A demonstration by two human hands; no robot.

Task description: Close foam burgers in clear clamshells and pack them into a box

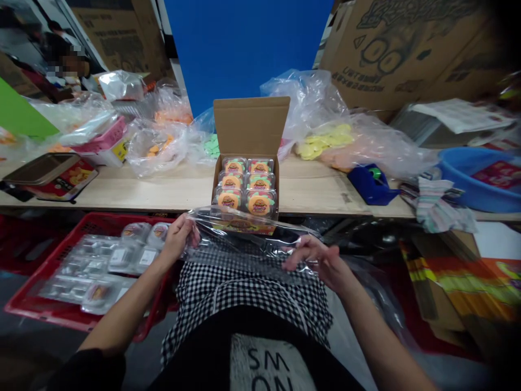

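Observation:
A clear plastic bag [240,247] stretches between my two hands, in front of my checked apron. My left hand [182,238] is closed on its left end, fingertips pinching the film. At the other end my right hand [319,259] grips the film with curved fingers, partly covered by the plastic, its thumb standing apart. Just beyond the bag an open cardboard box [252,127] stands on the table edge with its lid raised. Inside it sit several clear plastic tubs [259,202] with round orange burger-like labels, in two columns. The bag partly covers the box front.
A red crate [49,315] with clear tubs is at lower left. On the wooden table [321,187] lie plastic bags of yellow pieces [325,140], a blue tape dispenser [372,184] and a blue basin [459,168]. Printed cardboard [443,282] is at lower right. A person [67,54] is at far left.

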